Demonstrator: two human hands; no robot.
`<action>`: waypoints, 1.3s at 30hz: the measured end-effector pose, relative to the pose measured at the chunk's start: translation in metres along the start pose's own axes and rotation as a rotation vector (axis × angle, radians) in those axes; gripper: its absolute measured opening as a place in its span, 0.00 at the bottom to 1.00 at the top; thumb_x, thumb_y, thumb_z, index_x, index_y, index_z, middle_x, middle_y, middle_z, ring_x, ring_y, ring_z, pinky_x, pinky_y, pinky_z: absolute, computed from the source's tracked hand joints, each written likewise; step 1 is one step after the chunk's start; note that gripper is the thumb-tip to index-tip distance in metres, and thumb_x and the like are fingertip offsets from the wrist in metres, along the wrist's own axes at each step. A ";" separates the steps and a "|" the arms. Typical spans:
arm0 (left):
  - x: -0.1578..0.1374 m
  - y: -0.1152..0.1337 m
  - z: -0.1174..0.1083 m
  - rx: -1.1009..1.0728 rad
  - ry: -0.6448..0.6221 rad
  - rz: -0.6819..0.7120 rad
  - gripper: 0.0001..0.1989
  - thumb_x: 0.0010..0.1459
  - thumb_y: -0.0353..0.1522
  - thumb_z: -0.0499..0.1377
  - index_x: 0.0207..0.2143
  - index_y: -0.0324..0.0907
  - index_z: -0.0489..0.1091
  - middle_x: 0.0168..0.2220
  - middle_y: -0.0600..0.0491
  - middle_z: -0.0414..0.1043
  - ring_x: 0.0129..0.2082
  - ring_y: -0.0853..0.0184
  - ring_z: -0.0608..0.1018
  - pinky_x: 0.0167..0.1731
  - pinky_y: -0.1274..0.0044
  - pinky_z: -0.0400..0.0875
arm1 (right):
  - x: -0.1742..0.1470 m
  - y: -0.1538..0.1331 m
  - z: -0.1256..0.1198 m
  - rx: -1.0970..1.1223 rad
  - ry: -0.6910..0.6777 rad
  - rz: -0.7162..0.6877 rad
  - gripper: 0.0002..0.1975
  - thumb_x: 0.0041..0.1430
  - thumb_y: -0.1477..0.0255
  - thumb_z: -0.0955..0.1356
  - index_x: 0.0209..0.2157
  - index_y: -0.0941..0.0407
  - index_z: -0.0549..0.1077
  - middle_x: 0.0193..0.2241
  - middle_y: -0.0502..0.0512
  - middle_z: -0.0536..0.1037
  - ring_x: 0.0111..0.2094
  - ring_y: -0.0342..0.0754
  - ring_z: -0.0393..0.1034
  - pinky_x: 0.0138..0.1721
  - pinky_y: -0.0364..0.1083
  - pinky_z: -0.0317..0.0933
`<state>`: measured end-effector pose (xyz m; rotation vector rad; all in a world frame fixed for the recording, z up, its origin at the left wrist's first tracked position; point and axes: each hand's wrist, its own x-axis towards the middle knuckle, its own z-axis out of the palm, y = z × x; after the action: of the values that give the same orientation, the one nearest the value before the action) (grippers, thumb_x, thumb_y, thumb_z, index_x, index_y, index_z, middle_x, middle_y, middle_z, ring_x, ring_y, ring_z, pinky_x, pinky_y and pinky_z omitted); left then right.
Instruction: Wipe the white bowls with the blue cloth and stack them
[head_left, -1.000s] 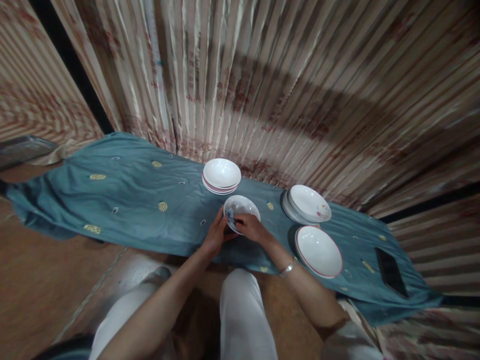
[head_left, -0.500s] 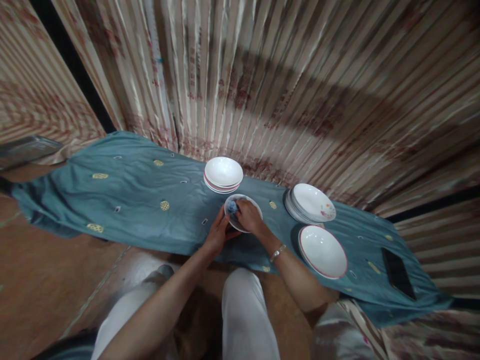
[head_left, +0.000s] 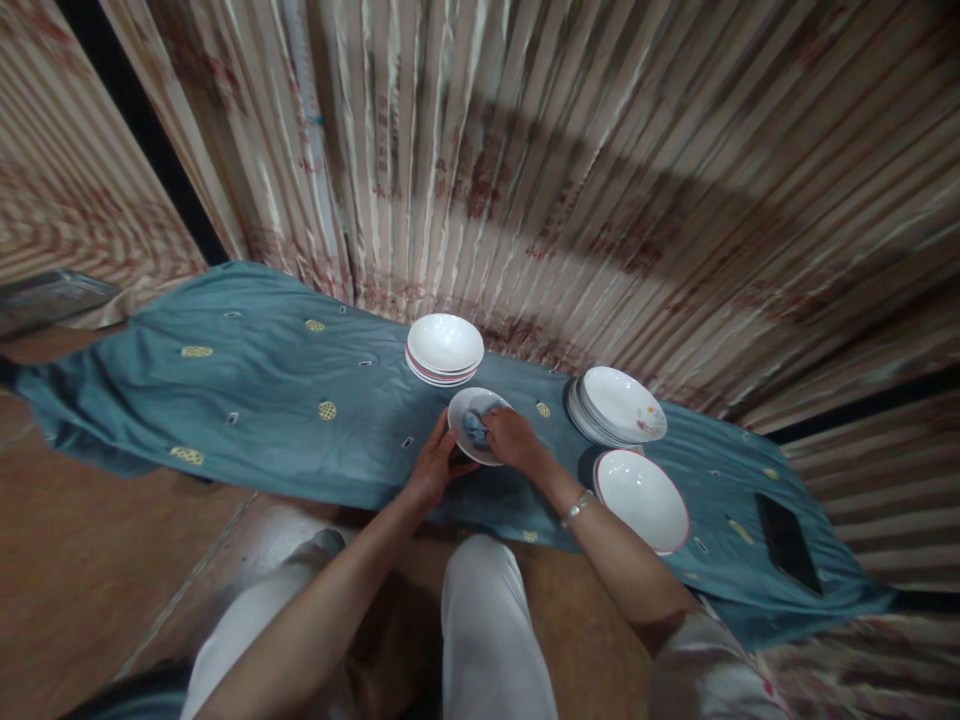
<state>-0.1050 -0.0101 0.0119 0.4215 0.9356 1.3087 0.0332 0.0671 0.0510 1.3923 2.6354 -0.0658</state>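
Note:
A white bowl [head_left: 461,408] is held a little tilted in front of me, close to the table's near edge. My left hand [head_left: 438,458] grips its left side, the thumb at the rim and the other fingers underneath. Inside the bowl, my right hand [head_left: 515,440] is closed on a crumpled blue-grey cloth [head_left: 475,425], pressed against the inner surface. The fingertips of that hand are partly hidden by the cloth. Just behind the held bowl stands a short stack of white bowls [head_left: 445,345], some with red rims.
To the right stand a taller stack of flower-patterned bowls [head_left: 622,402] and red-rimmed bowls [head_left: 641,500]. A black phone-like slab [head_left: 787,543] lies at the far right on the teal tablecloth [head_left: 277,430]. A pleated curtain [head_left: 540,180] hangs behind the table.
My right hand has shifted rightward inside the bowl, its forearm swinging right, and more of the cloth now shows. My left hand keeps its grip on the bowl.

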 end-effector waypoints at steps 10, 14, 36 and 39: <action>0.002 -0.002 -0.002 0.017 -0.014 0.006 0.35 0.58 0.39 0.61 0.67 0.52 0.56 0.53 0.46 0.73 0.47 0.58 0.78 0.42 0.64 0.79 | -0.021 0.004 -0.009 0.175 -0.120 -0.106 0.13 0.64 0.75 0.62 0.35 0.57 0.79 0.36 0.55 0.82 0.37 0.46 0.74 0.36 0.42 0.58; 0.002 -0.003 -0.003 0.037 -0.019 0.022 0.35 0.58 0.40 0.61 0.67 0.51 0.57 0.53 0.46 0.73 0.46 0.58 0.79 0.40 0.67 0.79 | -0.021 0.003 -0.004 0.380 -0.092 -0.107 0.13 0.61 0.77 0.62 0.31 0.57 0.79 0.30 0.52 0.80 0.32 0.45 0.71 0.33 0.41 0.55; -0.001 0.002 0.002 0.020 0.002 0.029 0.31 0.63 0.36 0.57 0.67 0.52 0.55 0.60 0.48 0.69 0.52 0.58 0.76 0.44 0.66 0.79 | 0.027 -0.023 0.012 0.763 0.284 0.099 0.09 0.57 0.77 0.66 0.34 0.56 0.80 0.33 0.51 0.82 0.34 0.46 0.74 0.37 0.41 0.62; -0.002 0.002 0.002 0.022 0.007 0.028 0.31 0.62 0.37 0.58 0.67 0.54 0.56 0.60 0.48 0.68 0.53 0.57 0.76 0.44 0.67 0.79 | 0.032 -0.021 0.011 0.708 0.341 0.106 0.09 0.58 0.76 0.66 0.35 0.56 0.79 0.35 0.52 0.82 0.36 0.47 0.73 0.40 0.42 0.62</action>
<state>-0.1048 -0.0108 0.0151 0.4485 0.9533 1.3273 -0.0004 0.0805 0.0337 1.8772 2.9480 -0.9001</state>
